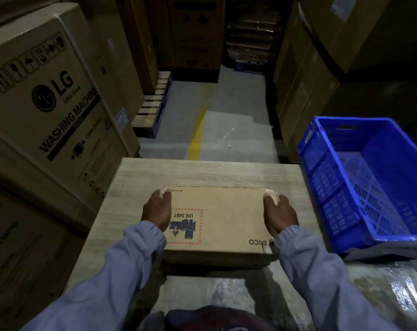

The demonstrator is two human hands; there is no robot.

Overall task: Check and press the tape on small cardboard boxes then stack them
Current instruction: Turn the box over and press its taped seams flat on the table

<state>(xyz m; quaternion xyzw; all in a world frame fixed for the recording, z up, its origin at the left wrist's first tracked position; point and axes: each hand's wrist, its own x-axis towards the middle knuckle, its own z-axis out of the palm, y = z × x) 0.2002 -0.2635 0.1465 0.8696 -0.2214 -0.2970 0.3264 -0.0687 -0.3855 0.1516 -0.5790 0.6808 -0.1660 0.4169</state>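
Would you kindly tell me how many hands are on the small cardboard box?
2. The left hand lies flat along the left edge of the small cardboard box; the right hand lies along its right edge. Neither is hidden.

Both sleeved arms [112, 278] reach toward 12 o'clock. The left hand [156, 212] and right hand [280, 215] lie palm-down, fingers straight, well apart.

The scene is dimly lit; far cartons [193, 32] are lost in shadow. Most light is caught by the tabletop [202, 172] and floor [236, 130]. Glare is seen on plastic wrap [398, 295]; edges are bowed by lens distortion.
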